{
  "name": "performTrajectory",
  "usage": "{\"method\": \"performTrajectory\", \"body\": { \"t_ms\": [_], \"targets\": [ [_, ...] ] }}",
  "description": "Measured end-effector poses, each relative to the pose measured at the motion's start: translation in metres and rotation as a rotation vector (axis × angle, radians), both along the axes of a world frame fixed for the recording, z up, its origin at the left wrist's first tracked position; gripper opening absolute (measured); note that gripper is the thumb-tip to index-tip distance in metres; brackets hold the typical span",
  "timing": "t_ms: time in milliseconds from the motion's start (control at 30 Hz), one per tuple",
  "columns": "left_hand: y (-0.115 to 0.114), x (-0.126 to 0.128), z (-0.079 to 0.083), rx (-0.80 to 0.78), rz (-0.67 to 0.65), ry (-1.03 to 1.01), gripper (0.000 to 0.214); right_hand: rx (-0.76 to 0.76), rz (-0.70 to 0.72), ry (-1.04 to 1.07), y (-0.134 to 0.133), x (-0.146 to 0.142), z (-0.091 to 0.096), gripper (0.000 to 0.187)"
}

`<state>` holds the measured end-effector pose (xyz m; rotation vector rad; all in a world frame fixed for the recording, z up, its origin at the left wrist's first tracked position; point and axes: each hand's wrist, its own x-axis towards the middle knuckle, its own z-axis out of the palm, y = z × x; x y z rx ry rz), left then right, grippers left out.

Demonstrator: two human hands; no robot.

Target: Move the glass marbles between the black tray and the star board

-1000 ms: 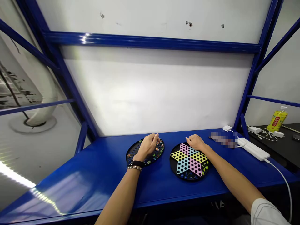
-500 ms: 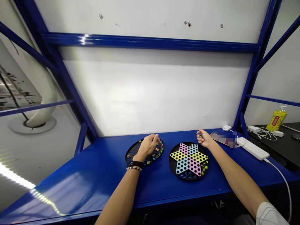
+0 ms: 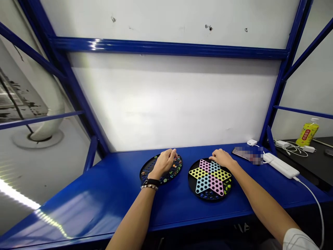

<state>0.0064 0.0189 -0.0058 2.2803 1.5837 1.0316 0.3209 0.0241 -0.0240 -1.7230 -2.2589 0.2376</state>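
Note:
A round black Chinese checkers board (image 3: 191,183) lies on the blue bench; its six-pointed star is pink, yellow and light blue. Green and dark blue marbles sit in its lower rim sections. My right hand (image 3: 221,158) is at the board's upper right edge, its fingers bent down and closed; marbles showed in it half a second ago but are hidden now. On the left lies a second black round board (image 3: 146,169) with many coloured marbles (image 3: 179,163). My left hand (image 3: 165,161) rests over it, fingers curled together, and what they hold is hidden.
A phone (image 3: 241,152) and a white power strip (image 3: 282,166) with cables lie right of the boards. Blue frame posts (image 3: 279,83) and a white back panel (image 3: 177,100) bound the blue bench. On a black table at right stands a yellow-labelled bottle (image 3: 307,132).
My right hand has moved left, from beside the phone to the upper edge of the star board, and turned palm down. My left hand has stayed over its board.

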Motion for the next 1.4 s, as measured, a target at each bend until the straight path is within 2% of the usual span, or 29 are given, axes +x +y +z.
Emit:
{"method": "performTrajectory", "body": {
  "t_ms": [167, 267, 433, 600, 700, 767, 867, 967, 1067, 1133, 1233, 1400],
  "targets": [
    [0.0, 0.0, 0.0, -0.005, 0.006, 0.007, 0.059, -0.071, 0.069, -0.118, -0.006, -0.007, 0.006, 0.035],
    [0.001, 0.0, -0.001, -0.003, 0.003, 0.008, 0.061, -0.099, 0.1, -0.12, -0.006, -0.008, 0.006, 0.029],
    [0.0, 0.0, 0.0, -0.003, -0.005, -0.004, 0.06, -0.139, 0.129, -0.098, 0.0, -0.004, 0.004, 0.03],
    [-0.002, 0.001, 0.003, 0.003, 0.0, -0.014, 0.059, -0.119, 0.119, -0.021, 0.002, 0.002, 0.002, 0.029],
    [-0.003, 0.001, 0.003, 0.006, 0.005, -0.015, 0.058, -0.06, 0.131, 0.11, 0.005, -0.006, 0.005, 0.031],
    [-0.001, 0.0, 0.002, 0.012, 0.006, -0.016, 0.057, -0.023, 0.178, 0.211, 0.008, -0.023, 0.011, 0.035],
    [0.003, -0.004, -0.002, 0.04, 0.002, -0.023, 0.056, -0.033, 0.282, 0.235, 0.012, -0.07, 0.02, 0.036],
    [0.007, -0.008, -0.003, 0.12, 0.007, -0.032, 0.054, 0.005, 0.381, 0.075, 0.012, -0.128, 0.026, 0.033],
    [0.008, -0.011, -0.002, 0.189, 0.027, -0.031, 0.051, -0.003, 0.393, -0.086, 0.01, -0.174, 0.024, 0.034],
    [0.008, -0.012, -0.001, 0.202, 0.028, -0.029, 0.051, -0.018, 0.413, -0.168, 0.01, -0.191, 0.021, 0.032],
    [0.008, -0.012, -0.001, 0.204, 0.022, -0.022, 0.05, -0.056, 0.419, -0.263, 0.011, -0.202, 0.016, 0.03],
    [0.009, -0.011, -0.002, 0.196, 0.013, -0.031, 0.049, -0.07, 0.402, -0.285, 0.011, -0.213, 0.012, 0.032]
  ]
}}
